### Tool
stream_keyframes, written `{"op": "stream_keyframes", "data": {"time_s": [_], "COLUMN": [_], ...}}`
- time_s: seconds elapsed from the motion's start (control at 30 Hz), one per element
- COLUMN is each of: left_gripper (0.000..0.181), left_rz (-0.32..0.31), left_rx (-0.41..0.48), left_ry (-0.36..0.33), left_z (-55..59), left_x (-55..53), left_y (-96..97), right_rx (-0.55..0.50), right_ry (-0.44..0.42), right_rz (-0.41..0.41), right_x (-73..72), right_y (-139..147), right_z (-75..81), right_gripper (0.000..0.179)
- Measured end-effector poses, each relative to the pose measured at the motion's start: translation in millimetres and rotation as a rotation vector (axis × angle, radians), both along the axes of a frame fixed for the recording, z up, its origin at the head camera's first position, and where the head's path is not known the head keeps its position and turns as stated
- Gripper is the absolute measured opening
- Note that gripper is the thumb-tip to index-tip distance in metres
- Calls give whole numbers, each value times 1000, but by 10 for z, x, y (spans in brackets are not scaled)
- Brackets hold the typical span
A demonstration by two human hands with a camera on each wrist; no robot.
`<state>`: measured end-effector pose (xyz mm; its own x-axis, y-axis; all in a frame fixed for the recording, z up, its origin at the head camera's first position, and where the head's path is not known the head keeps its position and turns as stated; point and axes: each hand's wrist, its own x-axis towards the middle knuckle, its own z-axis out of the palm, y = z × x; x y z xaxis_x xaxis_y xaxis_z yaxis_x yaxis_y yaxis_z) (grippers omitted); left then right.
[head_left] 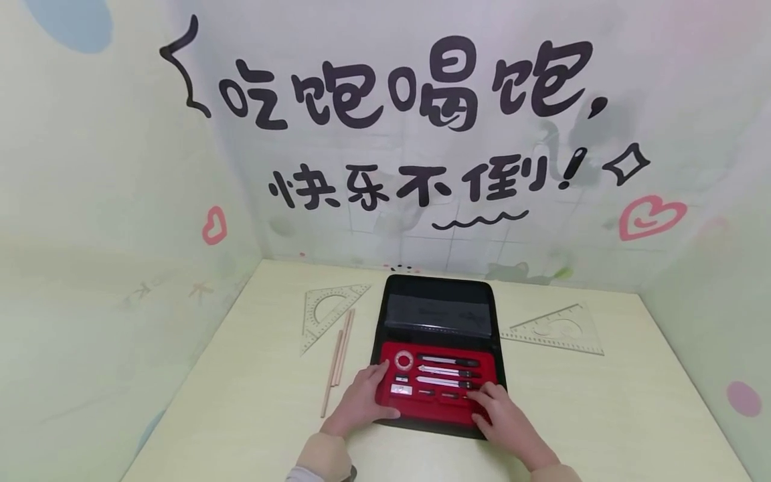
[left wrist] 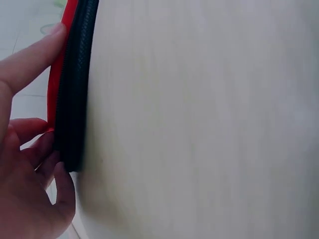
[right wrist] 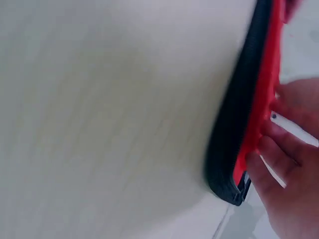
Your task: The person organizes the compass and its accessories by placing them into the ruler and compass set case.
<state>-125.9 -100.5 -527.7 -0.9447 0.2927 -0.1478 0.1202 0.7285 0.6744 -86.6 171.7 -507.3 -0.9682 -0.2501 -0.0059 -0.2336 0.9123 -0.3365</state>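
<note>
Lower centre of frame, open case (head_left: 440,337); left hand (head_left: 361,398) relaxed on left edge, right hand (head_left: 502,418) touching red tray (head_left: 430,410), grip unclear. Table (head_left: 614,408) spreads lower right; pencils (head_left: 343,348) lie left, set squares (head_left: 587,333) flank case.

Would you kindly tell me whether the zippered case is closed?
No, the zippered case lies open, its red tray showing.

From head-view centre, black lettering (head_left: 426,184) sits at twelve o'clock, hearts (head_left: 652,221) at three and nine, set squares (head_left: 581,338) at four and seven, thin sticks (head_left: 333,371), probably pencils, near half past six.
</note>
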Motion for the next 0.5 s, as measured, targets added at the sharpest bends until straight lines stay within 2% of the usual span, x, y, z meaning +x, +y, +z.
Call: {"op": "stream_keyframes", "data": {"time_s": [0.1, 0.23, 0.4, 0.5], "left_gripper": [94, 93, 90, 82], "left_rz": [-17, -30, -21, 33], "left_rx": [-23, -48, -32, -29], "left_ry": [7, 23, 10, 74], "left_z": [10, 42, 116, 182], "left_x": [-10, -15, 8, 5], "left_y": [18, 27, 24, -18], "right_rx": [-59, -104, -146, -171], "right_ry": [-100, -144, -194, -201], "right_rz": [-39, -97, -145, -164], "right_x": [30, 63, 85, 88], "right_y": [65, 153, 207, 214], "right_z": [6, -49, -145, -175], "right_gripper": [55, 76, 81, 82]}}
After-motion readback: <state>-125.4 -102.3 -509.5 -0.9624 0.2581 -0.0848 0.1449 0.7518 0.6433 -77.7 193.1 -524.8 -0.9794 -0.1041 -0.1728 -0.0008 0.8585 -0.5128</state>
